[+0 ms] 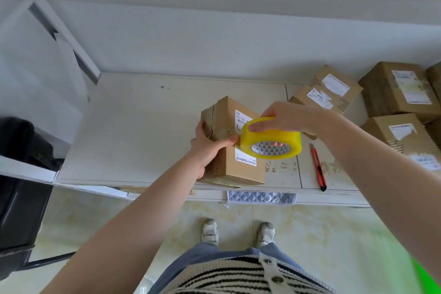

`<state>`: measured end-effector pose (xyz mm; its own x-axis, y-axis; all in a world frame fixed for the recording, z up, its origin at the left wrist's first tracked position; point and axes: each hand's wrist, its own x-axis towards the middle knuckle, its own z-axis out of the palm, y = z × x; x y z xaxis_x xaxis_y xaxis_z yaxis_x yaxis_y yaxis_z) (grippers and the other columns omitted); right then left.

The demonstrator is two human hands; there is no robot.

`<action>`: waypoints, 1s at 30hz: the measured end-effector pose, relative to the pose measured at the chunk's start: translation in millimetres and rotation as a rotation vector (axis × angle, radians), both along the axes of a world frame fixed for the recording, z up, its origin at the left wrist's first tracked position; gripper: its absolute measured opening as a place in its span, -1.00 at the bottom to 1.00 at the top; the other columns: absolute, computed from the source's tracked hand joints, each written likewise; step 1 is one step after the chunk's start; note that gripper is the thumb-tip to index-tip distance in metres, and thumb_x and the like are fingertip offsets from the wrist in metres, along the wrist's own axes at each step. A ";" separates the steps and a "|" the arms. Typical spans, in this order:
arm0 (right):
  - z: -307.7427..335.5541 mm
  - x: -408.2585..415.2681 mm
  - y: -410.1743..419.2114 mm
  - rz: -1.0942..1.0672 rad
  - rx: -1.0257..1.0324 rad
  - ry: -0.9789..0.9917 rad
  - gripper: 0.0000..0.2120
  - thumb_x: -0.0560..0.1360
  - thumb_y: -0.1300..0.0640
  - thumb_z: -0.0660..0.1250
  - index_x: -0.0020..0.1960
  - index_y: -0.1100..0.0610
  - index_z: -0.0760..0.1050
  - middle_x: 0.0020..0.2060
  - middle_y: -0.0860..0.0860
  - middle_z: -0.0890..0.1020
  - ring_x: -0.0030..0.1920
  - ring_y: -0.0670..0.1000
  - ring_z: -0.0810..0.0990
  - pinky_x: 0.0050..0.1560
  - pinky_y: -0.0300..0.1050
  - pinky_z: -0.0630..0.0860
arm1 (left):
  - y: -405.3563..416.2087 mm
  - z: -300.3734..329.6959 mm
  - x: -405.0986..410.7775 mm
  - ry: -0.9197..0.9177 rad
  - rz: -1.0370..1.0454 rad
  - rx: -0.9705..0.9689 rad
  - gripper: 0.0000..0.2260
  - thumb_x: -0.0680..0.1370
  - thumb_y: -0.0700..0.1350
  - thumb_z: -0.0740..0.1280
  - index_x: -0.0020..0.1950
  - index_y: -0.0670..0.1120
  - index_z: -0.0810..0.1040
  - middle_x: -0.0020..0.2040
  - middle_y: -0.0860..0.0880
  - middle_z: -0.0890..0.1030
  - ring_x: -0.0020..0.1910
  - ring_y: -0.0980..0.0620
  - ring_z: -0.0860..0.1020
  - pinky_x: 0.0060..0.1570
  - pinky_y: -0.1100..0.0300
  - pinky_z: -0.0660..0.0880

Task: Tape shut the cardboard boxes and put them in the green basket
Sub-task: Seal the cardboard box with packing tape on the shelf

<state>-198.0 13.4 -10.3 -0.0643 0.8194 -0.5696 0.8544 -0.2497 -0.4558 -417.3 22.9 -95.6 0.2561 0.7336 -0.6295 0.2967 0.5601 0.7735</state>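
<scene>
Taping is in hand: the left hand (pixel 208 148) grips the cardboard box (pixel 232 143) standing on the worktop (pixel 133 131); the right hand (pixel 284 118) clasps the tape roll (pixel 270 138) against it; next, likely, drawing tape along the seam.

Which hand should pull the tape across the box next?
Probably the right hand: it already grips the yellow tape roll over the box, while the left hand holds the box.
</scene>
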 end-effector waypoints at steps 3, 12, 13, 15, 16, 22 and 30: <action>-10.2 6.8 -2.6 0.036 0.027 -0.096 -0.39 0.31 -0.52 0.25 -0.24 0.03 0.64 -0.40 -0.08 0.65 -0.45 -0.09 0.57 -0.37 -0.24 0.43 | -0.6 -3.4 -6.3 -0.040 0.040 -0.023 0.20 0.05 0.20 0.59 0.56 0.22 -0.01 0.42 -0.03 0.37 0.31 -0.11 0.44 0.31 -0.18 0.41; -29.8 8.3 -15.4 -0.038 0.136 -0.313 -0.40 0.30 -0.48 0.30 -0.45 0.07 0.41 -0.57 -0.09 0.43 -0.48 -0.05 0.46 -0.42 -0.15 0.29 | 11.7 -21.6 -38.6 -0.197 0.071 -0.143 0.12 0.20 0.02 0.64 0.55 0.24 -0.03 0.31 -0.11 0.48 0.18 -0.09 0.53 0.16 -0.07 0.48; -31.1 0.3 -13.1 -0.038 0.147 -0.347 -0.39 0.31 -0.47 0.31 -0.42 0.09 0.41 -0.55 -0.08 0.45 -0.47 -0.04 0.46 -0.42 -0.14 0.28 | 13.7 -22.3 -42.3 -0.190 0.076 -0.152 0.07 0.24 0.00 0.62 0.57 0.18 0.01 0.33 -0.12 0.48 0.22 -0.11 0.51 0.23 -0.08 0.45; -33.5 -15.8 -7.7 -0.046 0.163 -0.398 -0.40 0.33 -0.48 0.29 -0.32 0.10 0.48 -0.46 -0.06 0.50 -0.41 -0.05 0.48 -0.42 -0.16 0.27 | 18.6 -23.9 -49.5 -0.173 0.089 -0.173 -0.18 0.38 -0.06 0.51 0.55 -0.02 0.19 0.35 -0.14 0.51 0.33 -0.15 0.46 0.38 -0.08 0.35; -33.6 -23.3 -4.8 -0.044 0.175 -0.423 -0.40 0.34 -0.48 0.28 -0.27 0.09 0.48 -0.41 -0.06 0.52 -0.38 -0.07 0.48 -0.42 -0.17 0.26 | 21.3 -23.9 -51.1 -0.165 0.079 -0.171 -0.38 0.45 -0.11 0.45 0.48 -0.08 0.35 0.32 -0.14 0.55 0.35 -0.16 0.46 0.41 -0.06 0.33; -30.0 -39.9 4.4 -0.011 0.175 -0.475 -0.39 0.34 -0.51 0.25 -0.32 0.07 0.38 -0.42 -0.06 0.51 -0.37 -0.07 0.48 -0.41 -0.18 0.27 | 16.7 -22.2 -41.9 -0.087 -0.021 -0.160 -0.48 0.59 0.15 0.27 0.47 -0.09 0.36 0.37 -0.11 0.51 0.35 -0.14 0.46 0.37 -0.12 0.35; -27.2 -33.1 10.6 -0.040 0.135 -0.383 -0.39 0.28 -0.53 0.29 -0.30 0.06 0.40 -0.39 -0.06 0.51 -0.37 -0.08 0.47 -0.40 -0.17 0.27 | 9.6 -38.6 -42.2 0.069 0.005 0.063 -0.48 0.59 0.25 0.16 0.41 -0.04 0.42 0.39 -0.03 0.46 0.39 -0.07 0.35 0.29 -0.07 0.22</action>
